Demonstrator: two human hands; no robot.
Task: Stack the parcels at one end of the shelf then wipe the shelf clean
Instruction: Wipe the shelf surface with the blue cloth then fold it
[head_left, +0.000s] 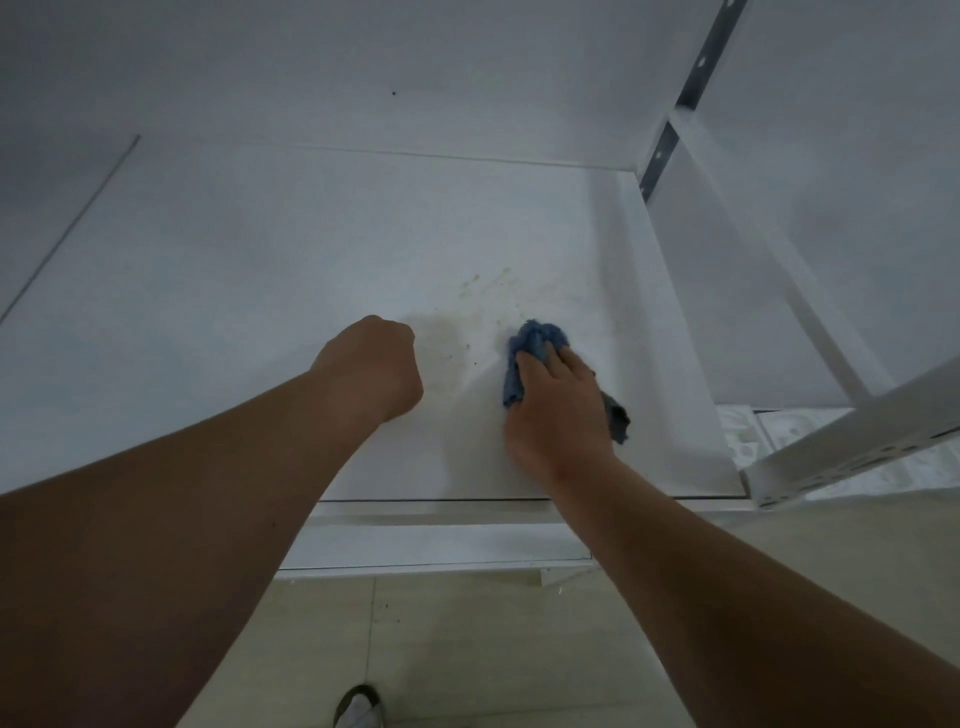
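Wiping stage, no parcels in view. Right hand (558, 402) presses blue cloth (530, 353) on shelf (234, 291); brown stains (483, 291) just beyond cloth remain (unwiped). Left hand (371, 364) fisted, apparently empty, left of cloth.

Bare forearms, no sleeves, left grip (371, 364), right grip (558, 410), dark sandal (358, 706) w/ strap

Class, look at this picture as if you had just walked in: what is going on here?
A person is wiping a white shelf. The right hand presses a bunched blue cloth onto the surface, beside a patch of brownish stains. The left hand is a closed fist resting on the shelf and holds nothing visible. No parcels are in view.
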